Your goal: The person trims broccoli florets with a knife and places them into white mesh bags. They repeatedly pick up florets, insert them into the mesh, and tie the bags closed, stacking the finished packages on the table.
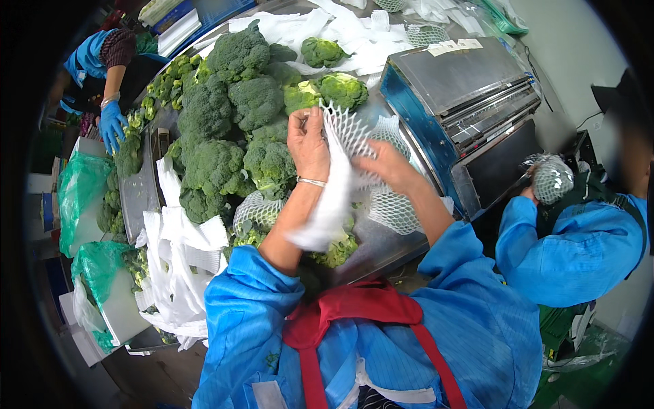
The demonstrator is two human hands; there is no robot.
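My left hand (308, 145) pinches the upper rim of a white foam net sleeve (351, 132). My right hand (391, 166) grips the sleeve's other side, where the mesh is spread apart. The sleeve's lower part hangs as a blurred white strip past my left wrist. Behind and left of my hands, broccoli heads (212, 161) are heaped on the metal table (375, 245). Netted bundles (393, 208) lie beside my right forearm. A broccoli head in a net (259, 210) sits next to my left forearm, partly hidden by it.
A metal wrapping machine (454, 87) stands to the right. Flat white foam sleeves (179, 255) pile up at left, more (337, 30) at the back. A co-worker's gloved hand (111, 125) touches broccoli at far left. Another person (567, 245) at right holds a wrapped, netted bundle (553, 180).
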